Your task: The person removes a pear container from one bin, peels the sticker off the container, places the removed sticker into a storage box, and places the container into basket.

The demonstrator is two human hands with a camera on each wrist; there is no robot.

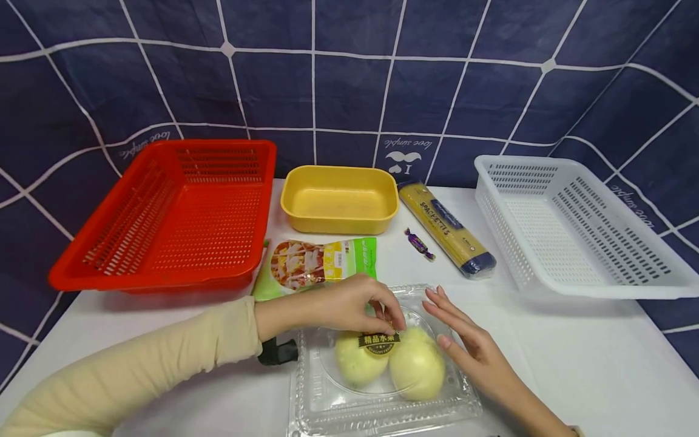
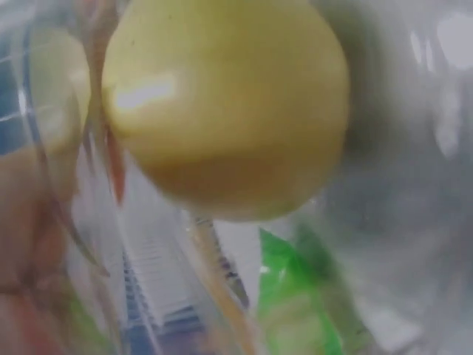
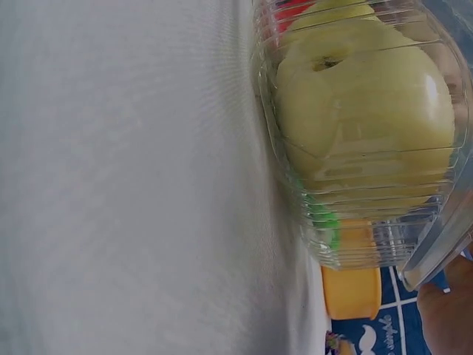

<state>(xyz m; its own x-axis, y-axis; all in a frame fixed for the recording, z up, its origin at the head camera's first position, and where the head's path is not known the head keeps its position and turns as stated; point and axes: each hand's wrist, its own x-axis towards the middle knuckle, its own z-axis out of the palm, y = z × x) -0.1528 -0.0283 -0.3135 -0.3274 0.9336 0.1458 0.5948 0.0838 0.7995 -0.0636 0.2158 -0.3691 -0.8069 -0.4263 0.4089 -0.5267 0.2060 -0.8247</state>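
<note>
Two pale yellow-green round fruits [image 1: 417, 370] sit inside a clear plastic container [image 1: 322, 406]. My left hand [image 1: 349, 305] reaches over its top from the left, fingers bent, fingertips pinching at the upper edge of the black-and-gold label [image 1: 380, 344]. At the container's right edge, my right hand [image 1: 480, 358] rests its extended fingers against the plastic. One fruit [image 2: 229, 103] fills much of the blurred left wrist view, behind clear plastic. The right wrist view shows a fruit [image 3: 362, 118] through the ribbed side, with part of a hand [image 3: 448, 318] at the lower right.
A red basket [image 1: 202, 224] stands at left, a yellow bin [image 1: 340, 224] at centre back, and a white basket [image 1: 551, 243] at right. A green food packet [image 1: 357, 255], a wrapped candy [image 1: 419, 244] and a spaghetti pack [image 1: 445, 227] lie between. A black object [image 1: 277, 352] touches the container's left side.
</note>
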